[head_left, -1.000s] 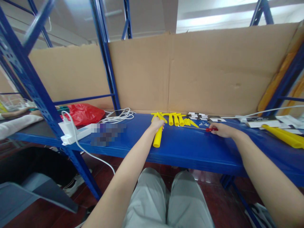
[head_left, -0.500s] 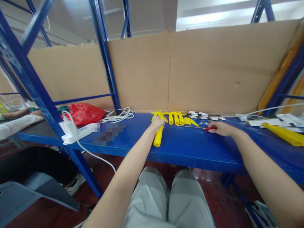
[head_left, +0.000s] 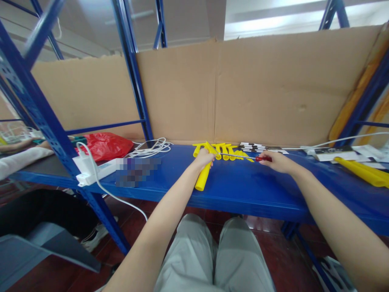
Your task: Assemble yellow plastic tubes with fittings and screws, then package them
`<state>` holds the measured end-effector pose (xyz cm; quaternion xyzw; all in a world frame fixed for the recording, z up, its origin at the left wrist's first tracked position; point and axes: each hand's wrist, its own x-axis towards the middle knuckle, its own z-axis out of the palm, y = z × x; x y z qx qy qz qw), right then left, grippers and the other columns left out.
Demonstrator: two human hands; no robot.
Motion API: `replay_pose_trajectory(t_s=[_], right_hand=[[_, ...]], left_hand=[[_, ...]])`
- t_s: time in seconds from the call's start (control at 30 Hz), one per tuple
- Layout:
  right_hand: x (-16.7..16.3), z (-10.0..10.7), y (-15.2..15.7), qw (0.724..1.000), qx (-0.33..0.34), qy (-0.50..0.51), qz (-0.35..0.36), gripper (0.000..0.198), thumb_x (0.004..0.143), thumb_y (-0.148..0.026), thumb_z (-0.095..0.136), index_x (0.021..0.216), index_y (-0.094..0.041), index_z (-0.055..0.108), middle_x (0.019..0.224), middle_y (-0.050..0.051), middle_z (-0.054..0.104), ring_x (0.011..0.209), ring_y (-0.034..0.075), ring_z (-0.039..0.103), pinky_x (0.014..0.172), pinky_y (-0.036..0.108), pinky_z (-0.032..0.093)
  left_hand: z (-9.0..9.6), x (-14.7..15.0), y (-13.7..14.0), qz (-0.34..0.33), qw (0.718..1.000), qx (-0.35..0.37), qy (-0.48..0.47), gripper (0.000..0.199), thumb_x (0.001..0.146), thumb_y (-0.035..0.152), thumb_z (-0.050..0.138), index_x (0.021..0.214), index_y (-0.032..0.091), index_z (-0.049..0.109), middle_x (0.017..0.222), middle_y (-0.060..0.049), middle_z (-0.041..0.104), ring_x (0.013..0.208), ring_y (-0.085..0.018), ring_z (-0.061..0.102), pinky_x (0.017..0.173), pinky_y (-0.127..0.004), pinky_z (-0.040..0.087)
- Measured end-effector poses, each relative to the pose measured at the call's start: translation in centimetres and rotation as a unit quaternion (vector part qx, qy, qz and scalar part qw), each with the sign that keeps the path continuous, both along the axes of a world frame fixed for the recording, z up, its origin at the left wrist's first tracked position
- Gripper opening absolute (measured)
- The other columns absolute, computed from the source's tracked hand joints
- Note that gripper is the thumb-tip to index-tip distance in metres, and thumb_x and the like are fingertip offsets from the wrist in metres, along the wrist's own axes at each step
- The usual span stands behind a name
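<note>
My left hand [head_left: 204, 158] is wrapped round a long yellow tube [head_left: 202, 178], whose open end points toward me. My right hand [head_left: 272, 159] grips a screwdriver [head_left: 234, 155] by its red handle. The long metal shaft points left, its tip close to the far part of the tube; whether they touch I cannot tell. Behind the shaft lie several short yellow pieces [head_left: 225, 152] in a row. Small white and black strips [head_left: 252, 147] are stacked to the right of them.
A blue shelf table [head_left: 237, 190] carries everything, with cardboard [head_left: 258, 89] behind. On the left are a white power strip [head_left: 100, 168], coiled cable [head_left: 154, 148] and a red bag [head_left: 106, 146]. Yellow tubes [head_left: 361, 172] lie at right. Another person's sleeve [head_left: 24, 160] shows far left.
My right hand has lifted the screwdriver off the table and moved it left, bringing its tip up to the yellow tube. My left hand keeps its hold on the tube.
</note>
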<state>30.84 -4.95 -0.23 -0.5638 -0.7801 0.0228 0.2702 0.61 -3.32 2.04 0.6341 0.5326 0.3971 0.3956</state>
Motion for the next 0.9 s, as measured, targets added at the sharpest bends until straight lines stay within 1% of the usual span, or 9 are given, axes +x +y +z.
replay_pose_trajectory(t_s=[0.23,0.43,0.77,0.9], right_hand=[[-0.17,-0.02,-0.01,1.0,-0.007,0.011,-0.002,0.014,0.074,-0.038,0.056,0.074,-0.023,0.057,0.081,0.008,0.069,0.078,0.025,0.064,0.074,0.038,0.051],[-0.06,-0.15,0.14,1.0,-0.001,0.017,0.002,0.016,0.074,-0.039,0.057,0.075,-0.024,0.057,0.081,0.007,0.069,0.076,0.024,0.063,0.071,0.036,0.051],[0.07,-0.14,0.14,1.0,0.015,-0.005,0.002,0.016,0.076,-0.04,0.057,0.077,-0.025,0.06,0.078,0.006,0.07,0.073,0.023,0.063,0.069,0.036,0.052],[0.08,-0.09,0.13,1.0,0.015,-0.004,-0.002,0.015,0.076,-0.039,0.057,0.079,-0.025,0.061,0.08,0.006,0.071,0.074,0.023,0.064,0.07,0.036,0.052]], left_hand=[[-0.22,0.2,0.31,0.005,1.0,-0.003,0.016,0.032,0.083,0.003,0.052,0.055,0.017,0.045,0.042,0.004,0.044,0.036,-0.008,0.043,0.043,-0.02,0.037],[-0.13,0.21,0.09,0.012,1.0,-0.006,0.028,0.033,0.083,0.003,0.052,0.055,0.017,0.045,0.041,0.004,0.044,0.038,-0.008,0.045,0.044,-0.02,0.039],[-0.03,0.23,0.06,0.013,0.999,-0.016,0.025,0.034,0.083,0.003,0.054,0.054,0.018,0.044,0.04,0.004,0.043,0.038,-0.009,0.046,0.047,-0.02,0.04],[-0.02,0.19,0.12,0.01,0.999,-0.015,0.033,0.033,0.083,0.003,0.051,0.054,0.018,0.045,0.039,0.003,0.043,0.04,-0.01,0.047,0.048,-0.021,0.042]])
